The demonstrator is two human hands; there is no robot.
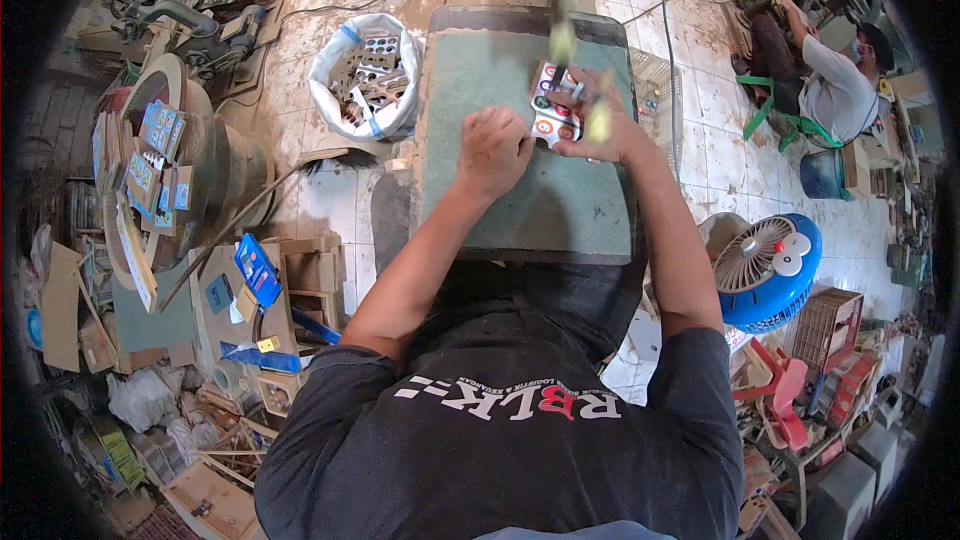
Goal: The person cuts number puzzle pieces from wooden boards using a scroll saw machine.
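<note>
A small white board [545, 128] printed with coloured round pictures lies on the green work surface [480, 65], below a blurred upright machine part [560, 40] with yellow-green pieces. Over the board's right side, my right hand [612, 130] grips it with thumb and fingers. My left hand [493, 152] rests just left of the board with its fingers curled in; whether anything is inside them is hidden. Motion blurs the yellow-green piece near my right fingers.
Left of the work surface stands a white sack [365, 75] of cut board scraps. Printed boards [150, 175] are stacked farther left. A blue fan [770, 270] is at the right, and a person [845, 80] sits beyond it. A plastic crate [655, 105] adjoins the work surface.
</note>
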